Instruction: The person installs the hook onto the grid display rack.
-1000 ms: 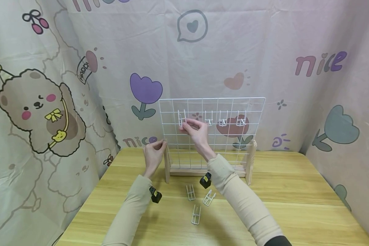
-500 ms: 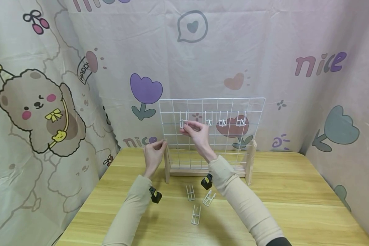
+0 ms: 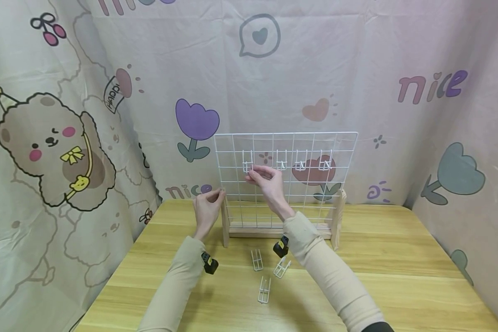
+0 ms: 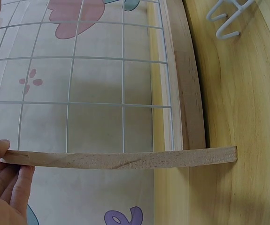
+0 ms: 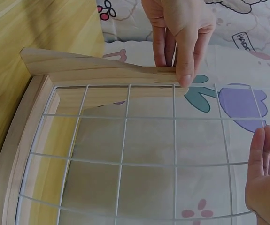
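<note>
My left hand (image 3: 207, 210) pinches the top of the left wooden post (image 4: 116, 160) of a stand that holds a white wire grid (image 3: 265, 194) upright. My right hand (image 3: 270, 185) is raised at the grid's upper left, thumb and fingertips at the lower end of a white wire hook (image 3: 247, 161). That hook overlaps the grid's upper wires. In the right wrist view, a bit of white wire shows by the right fingers (image 5: 257, 154); the rest of the hook is out of frame. More white hooks (image 3: 300, 161) hang in a row to the right.
Three loose white hooks (image 3: 264, 290) lie on the wooden table (image 3: 398, 276) in front of the stand, between the forearms. The right post (image 3: 338, 219) and a bottom bar (image 3: 274, 233) complete the frame. A patterned curtain (image 3: 249, 87) hangs close behind.
My right hand has moved slightly down and right. The hook it holds has dropped a little against the grid wires, then stayed put. My left hand keeps its place on the post.
</note>
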`<state>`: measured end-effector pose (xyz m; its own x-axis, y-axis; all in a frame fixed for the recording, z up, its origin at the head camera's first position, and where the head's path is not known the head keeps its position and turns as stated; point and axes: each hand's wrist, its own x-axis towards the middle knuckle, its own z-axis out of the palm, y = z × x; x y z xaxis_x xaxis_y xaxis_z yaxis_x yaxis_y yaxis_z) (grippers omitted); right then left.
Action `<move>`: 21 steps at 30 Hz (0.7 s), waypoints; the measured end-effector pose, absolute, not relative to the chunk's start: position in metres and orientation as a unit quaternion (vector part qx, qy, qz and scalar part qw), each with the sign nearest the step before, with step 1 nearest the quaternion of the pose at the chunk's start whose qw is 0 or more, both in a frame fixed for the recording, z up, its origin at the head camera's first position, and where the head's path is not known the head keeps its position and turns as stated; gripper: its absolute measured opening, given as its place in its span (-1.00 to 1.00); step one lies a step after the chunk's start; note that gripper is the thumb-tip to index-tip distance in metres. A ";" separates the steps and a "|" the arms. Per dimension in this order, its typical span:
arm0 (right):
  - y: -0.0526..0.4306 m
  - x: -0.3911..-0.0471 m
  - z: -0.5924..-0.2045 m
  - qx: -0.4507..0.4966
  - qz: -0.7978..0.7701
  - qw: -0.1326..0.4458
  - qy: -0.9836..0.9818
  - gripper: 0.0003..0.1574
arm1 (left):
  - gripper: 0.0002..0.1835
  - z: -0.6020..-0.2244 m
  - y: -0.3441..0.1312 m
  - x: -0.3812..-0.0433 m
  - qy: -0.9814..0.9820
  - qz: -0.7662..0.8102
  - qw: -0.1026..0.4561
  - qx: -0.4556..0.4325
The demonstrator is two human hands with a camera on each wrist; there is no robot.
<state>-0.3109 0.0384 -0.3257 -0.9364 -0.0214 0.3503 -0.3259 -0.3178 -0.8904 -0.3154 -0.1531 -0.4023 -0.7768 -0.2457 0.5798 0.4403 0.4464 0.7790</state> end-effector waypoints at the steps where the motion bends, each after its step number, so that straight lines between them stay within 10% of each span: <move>1: 0.039 -0.311 -0.326 0.148 0.796 0.095 -0.579 -0.62 | -0.74 -0.402 -0.153 -0.315 -0.784 -0.523 0.328 -0.061; 21: 0.051 -0.304 -0.341 0.140 0.780 0.093 -0.603 -0.66 | -0.76 -0.402 -0.153 -0.315 -0.787 -0.528 0.317 -0.053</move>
<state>-0.3042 0.0506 -0.3406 -0.9433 -0.0235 0.3310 -0.3145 -0.2546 -0.9145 -0.3149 -0.1527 -0.4019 -0.7939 -0.2503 0.5542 0.4178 0.4377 0.7962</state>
